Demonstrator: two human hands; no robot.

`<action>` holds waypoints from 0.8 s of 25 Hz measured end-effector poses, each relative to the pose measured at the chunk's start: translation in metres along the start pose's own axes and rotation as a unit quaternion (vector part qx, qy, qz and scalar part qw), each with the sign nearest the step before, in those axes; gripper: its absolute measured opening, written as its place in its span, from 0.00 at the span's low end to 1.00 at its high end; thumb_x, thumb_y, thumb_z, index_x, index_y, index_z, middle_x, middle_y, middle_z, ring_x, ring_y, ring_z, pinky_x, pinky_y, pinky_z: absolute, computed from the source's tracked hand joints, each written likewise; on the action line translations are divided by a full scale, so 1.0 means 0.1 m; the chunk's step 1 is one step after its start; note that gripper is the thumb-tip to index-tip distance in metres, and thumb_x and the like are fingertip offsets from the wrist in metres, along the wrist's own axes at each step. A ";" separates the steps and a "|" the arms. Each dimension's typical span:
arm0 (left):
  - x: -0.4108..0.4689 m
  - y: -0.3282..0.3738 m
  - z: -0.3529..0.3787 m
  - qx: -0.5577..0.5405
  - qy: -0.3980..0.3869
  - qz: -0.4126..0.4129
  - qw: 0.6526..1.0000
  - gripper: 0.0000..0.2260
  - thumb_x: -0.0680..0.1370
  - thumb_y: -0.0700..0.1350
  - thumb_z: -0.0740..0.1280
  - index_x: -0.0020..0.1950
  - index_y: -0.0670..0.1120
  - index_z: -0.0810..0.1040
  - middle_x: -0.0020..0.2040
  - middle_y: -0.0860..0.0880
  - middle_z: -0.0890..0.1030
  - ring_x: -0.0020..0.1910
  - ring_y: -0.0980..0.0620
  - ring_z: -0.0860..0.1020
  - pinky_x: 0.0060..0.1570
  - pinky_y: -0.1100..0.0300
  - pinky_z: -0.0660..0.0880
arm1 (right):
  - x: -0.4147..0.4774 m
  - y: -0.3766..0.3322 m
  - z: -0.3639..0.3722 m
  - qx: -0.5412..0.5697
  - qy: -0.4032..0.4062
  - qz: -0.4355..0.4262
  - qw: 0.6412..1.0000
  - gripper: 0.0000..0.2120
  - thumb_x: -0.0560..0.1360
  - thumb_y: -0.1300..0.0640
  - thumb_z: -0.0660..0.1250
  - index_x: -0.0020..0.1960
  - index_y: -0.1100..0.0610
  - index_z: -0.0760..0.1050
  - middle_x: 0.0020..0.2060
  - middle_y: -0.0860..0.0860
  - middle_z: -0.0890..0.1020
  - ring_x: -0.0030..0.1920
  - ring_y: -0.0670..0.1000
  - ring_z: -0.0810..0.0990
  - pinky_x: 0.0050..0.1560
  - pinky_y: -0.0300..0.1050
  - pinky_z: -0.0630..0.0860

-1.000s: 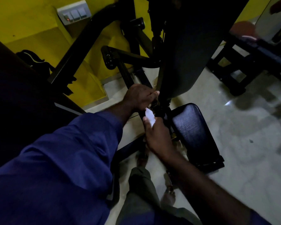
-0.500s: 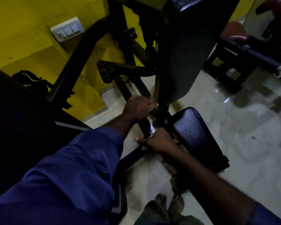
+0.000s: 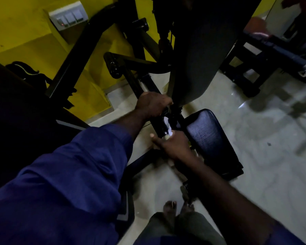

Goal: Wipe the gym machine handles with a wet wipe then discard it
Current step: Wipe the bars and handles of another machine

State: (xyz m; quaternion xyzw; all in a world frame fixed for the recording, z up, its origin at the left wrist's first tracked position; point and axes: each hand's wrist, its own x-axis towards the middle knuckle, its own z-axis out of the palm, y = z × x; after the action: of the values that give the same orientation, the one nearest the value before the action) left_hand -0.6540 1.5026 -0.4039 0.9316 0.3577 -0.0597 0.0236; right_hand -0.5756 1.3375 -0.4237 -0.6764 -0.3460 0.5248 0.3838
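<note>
Wiping machine | bar slants from far-left down to near-right | left hand curled round bar's upper part | right hand lower, pinching wipe | wipe on bar between hands, just above right hand; next stroke likely along bar

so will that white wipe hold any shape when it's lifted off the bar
Probably floppy: the wet wipe is bunched where the right hand holds it against the black bar. Likely very light, since fingers alone carry it. It seems to cling rather than slide, though the picture is dim.
</note>
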 end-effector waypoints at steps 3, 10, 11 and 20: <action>-0.02 0.08 0.02 0.071 0.013 0.006 0.997 0.15 0.83 0.49 0.60 0.68 0.56 0.77 0.68 0.51 0.80 0.63 0.42 0.80 0.56 0.48 0.76 | -0.02 -0.11 -0.14 0.355 -0.194 0.252 0.879 0.21 0.74 0.40 0.72 0.51 0.59 0.75 0.29 0.51 0.75 0.19 0.41 0.64 0.16 0.33 0.57; -0.06 0.11 -0.06 0.081 0.026 0.003 0.996 0.14 0.83 0.49 0.61 0.67 0.55 0.78 0.65 0.49 0.81 0.60 0.41 0.80 0.53 0.49 0.74 | -0.58 0.23 0.02 0.019 0.058 -0.082 0.995 0.33 0.79 0.31 0.53 0.79 0.46 0.64 0.71 0.47 0.77 0.67 0.44 0.77 0.66 0.41 0.72; -0.07 0.11 -0.07 0.079 0.027 0.003 0.997 0.14 0.83 0.49 0.62 0.67 0.55 0.78 0.65 0.49 0.82 0.60 0.41 0.81 0.53 0.49 0.74 | -0.67 0.33 0.07 -0.010 0.033 -0.127 0.991 0.36 0.81 0.32 0.51 0.84 0.46 0.51 0.80 0.41 0.61 0.77 0.38 0.63 0.73 0.33 0.62; -0.06 0.05 0.00 0.088 0.051 0.020 0.995 0.14 0.82 0.47 0.63 0.67 0.53 0.79 0.63 0.49 0.82 0.58 0.40 0.81 0.51 0.51 0.74 | -0.35 0.44 -0.36 -0.302 0.088 -0.447 0.837 0.19 0.82 0.61 0.62 0.72 0.56 0.76 0.74 0.60 0.73 0.70 0.56 0.77 0.66 0.48 0.77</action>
State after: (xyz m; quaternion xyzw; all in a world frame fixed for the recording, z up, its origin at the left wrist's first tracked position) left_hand -0.6546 1.4947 -0.4027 0.9387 0.3335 -0.0429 -0.0760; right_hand -0.5450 1.2810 -0.4421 -0.5736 -0.7169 0.1039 0.3825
